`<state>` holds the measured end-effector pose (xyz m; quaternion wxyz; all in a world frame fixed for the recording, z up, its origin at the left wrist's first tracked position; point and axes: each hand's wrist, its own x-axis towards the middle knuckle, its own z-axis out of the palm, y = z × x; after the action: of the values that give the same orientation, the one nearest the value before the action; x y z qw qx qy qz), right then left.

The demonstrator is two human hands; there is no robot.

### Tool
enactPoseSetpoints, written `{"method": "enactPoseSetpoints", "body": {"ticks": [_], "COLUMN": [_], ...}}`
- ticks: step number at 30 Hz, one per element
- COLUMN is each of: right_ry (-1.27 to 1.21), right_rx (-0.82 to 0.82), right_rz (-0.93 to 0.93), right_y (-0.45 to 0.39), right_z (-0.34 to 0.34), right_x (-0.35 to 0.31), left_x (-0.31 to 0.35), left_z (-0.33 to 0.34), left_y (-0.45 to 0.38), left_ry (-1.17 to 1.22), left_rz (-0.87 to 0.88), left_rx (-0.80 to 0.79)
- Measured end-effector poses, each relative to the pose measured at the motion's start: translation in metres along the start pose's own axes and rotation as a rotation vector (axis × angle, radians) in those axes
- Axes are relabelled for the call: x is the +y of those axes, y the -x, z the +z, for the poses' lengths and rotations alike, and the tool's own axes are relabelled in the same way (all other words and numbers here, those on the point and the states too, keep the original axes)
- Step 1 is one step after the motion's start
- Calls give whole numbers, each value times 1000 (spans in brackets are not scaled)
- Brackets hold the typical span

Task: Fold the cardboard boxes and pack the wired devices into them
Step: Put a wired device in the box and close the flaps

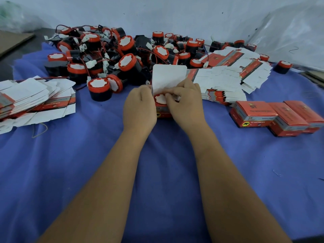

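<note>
1. Both hands are working at the open box (164, 112), mid-cloth (105, 172); our left hand (139, 106) is gripping its side.
2. We are pinching the device (160, 99) inside with our right hand (185, 106).

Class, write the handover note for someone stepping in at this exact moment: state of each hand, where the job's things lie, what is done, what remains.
Left hand grips the open box at its left side.
Right hand pinches something at the device sitting inside; the lid flap stands up.
Done: three closed boxes at right.
Left: close this box; fold the flat boxes at left and behind the box; pack the device pile.
</note>
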<state>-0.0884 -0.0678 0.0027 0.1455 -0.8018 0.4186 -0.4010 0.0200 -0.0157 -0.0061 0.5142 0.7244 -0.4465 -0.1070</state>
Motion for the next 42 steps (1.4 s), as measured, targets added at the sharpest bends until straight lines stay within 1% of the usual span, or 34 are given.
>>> {"method": "enactPoseSetpoints", "body": {"ticks": [2,3,5,6,8,12,17,20,23,24,26,27,29,30,32,33,34,35,37,39,42], "right_ry": [-68,-166,-406,-465,-465,-528,-497,-463,-408,-454,-623,-647,-569,-487,-272,-221,-218,-238,-255,-224,-146], "right_rx": [-6,6,27,29,42,87,10,6,-11,-3,26,34,-25,-71,-145,-167,-179,-183,-183,-173,-122], "right_rz": [-3,27,154,210,263,306,177,138,203,252,347,350,275,221,125,106,106,110,113,95,50], "right_y": [2,3,3,3,1,1,-1,-1,-2,-2,-2,-1,4,6,7,6,5,5,4,3,3], "right_z": [-2,-3,-6,-7,-4,1,-2,-4,-4,-5,-7,-8,-10,-9,-5,-4,-4,-4,-5,-4,-1], "right_x": [-1,-1,-3,-3,-3,-3,1,3,4,4,4,4,3,4,8,9,9,8,10,12,12], "left_x": [2,3,3,2,-1,-5,-6,-7,-9,-8,-4,-3,-3,-4,-8,-10,-12,-12,-11,-11,-12], "left_z": [1,1,-1,-3,-4,0,-2,-4,-6,-8,-11,-13,-14,-12,-8,-7,-5,-4,-3,-3,-3], "left_y": [2,2,-1,-3,-6,-8,-7,-8,-9,-10,-11,-12,-12,-11,-8,-6,-5,-4,-4,-5,-6], "left_ry": [184,241,341,399,462,348,375,377,440,484,603,655,694,658,407,278,198,162,164,191,118], "left_rz": [-49,-71,-129,-165,-182,-89,-11,28,-31,-78,-199,-244,-268,-241,-85,1,51,67,58,40,97], "left_rx": [-62,-70,-63,-60,-66,-83,-8,55,49,39,14,-4,-29,-42,-62,-55,-42,-36,-61,-126,-164]}}
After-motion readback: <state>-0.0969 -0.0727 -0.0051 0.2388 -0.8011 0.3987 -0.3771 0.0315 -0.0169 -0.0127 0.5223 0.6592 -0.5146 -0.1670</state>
